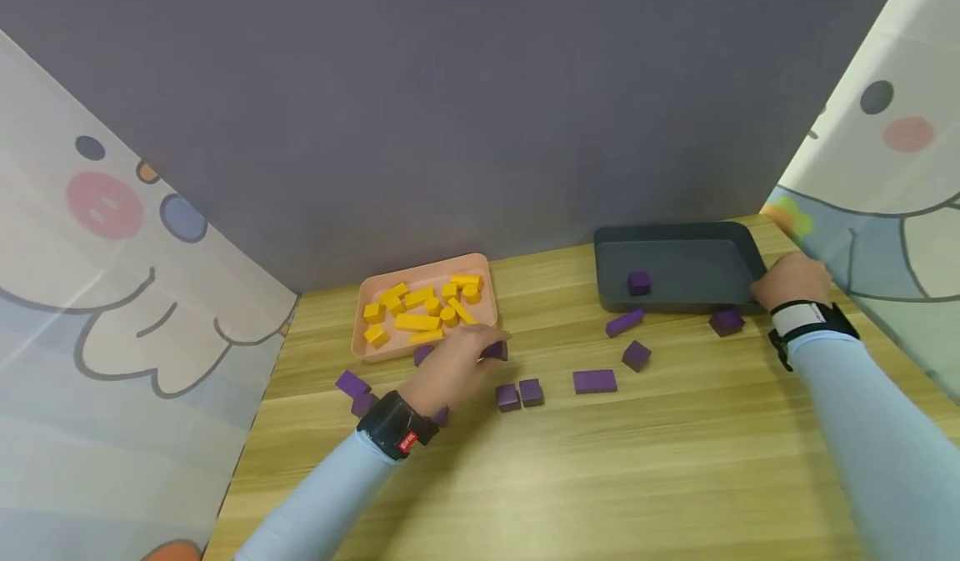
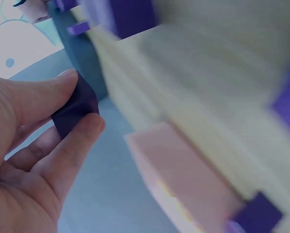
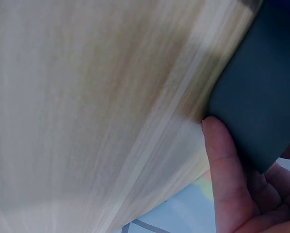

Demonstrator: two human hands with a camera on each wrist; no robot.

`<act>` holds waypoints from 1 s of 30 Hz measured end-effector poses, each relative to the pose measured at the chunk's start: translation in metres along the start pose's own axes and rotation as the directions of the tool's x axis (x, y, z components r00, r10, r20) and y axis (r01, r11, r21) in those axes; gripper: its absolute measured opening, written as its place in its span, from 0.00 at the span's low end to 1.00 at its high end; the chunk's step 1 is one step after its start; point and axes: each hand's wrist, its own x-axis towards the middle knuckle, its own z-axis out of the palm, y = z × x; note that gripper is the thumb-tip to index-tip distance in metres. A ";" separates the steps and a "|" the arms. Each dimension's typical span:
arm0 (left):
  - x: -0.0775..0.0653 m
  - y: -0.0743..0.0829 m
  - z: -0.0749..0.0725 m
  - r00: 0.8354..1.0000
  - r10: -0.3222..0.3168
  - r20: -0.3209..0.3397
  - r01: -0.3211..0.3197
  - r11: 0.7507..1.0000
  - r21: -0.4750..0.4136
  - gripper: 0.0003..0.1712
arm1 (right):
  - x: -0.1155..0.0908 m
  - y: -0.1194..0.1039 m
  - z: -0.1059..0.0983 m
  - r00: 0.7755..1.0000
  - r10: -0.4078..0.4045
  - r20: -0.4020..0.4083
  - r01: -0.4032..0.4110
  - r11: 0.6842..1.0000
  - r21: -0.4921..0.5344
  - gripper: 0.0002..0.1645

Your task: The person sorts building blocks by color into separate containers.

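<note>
A purple cube (image 2: 77, 108) is pinched between the thumb and fingers of my left hand (image 1: 452, 367), above the table near the front right corner of the pink tray (image 1: 491, 290). Several yellow blocks (image 1: 417, 323) lie in that tray. My right hand (image 1: 792, 283) holds the front right corner of the dark grey tray (image 1: 678, 304); in the right wrist view the thumb lies along the outside of the tray wall (image 3: 256, 92). One purple cube (image 1: 639, 283) sits inside the grey tray.
Purple blocks lie on the wooden table: a pair of cubes (image 1: 519, 395), a flat block (image 1: 595, 381), a tilted cube (image 1: 636, 356), a thin bar (image 1: 625, 323) and a block (image 1: 726, 321) by the grey tray. More purple blocks (image 1: 353, 384) lie at left. A grey panel (image 1: 480, 127) rises behind.
</note>
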 end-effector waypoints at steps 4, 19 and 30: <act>0.027 0.011 -0.004 0.999 0.030 -0.022 -0.031 0.999 -0.032 0.24 | -0.002 -0.002 0.000 1.000 0.009 0.004 -0.009 1.000 -0.004 0.28; 0.147 0.067 0.022 0.995 0.088 -0.045 -0.091 0.994 -0.068 0.26 | -0.004 -0.006 -0.001 1.000 0.012 -0.009 -0.012 1.000 0.005 0.26; 0.196 0.109 0.064 0.996 0.082 0.023 -0.082 0.996 -0.021 0.27 | -0.009 -0.001 -0.010 0.997 -0.058 0.055 0.059 0.998 -0.017 0.24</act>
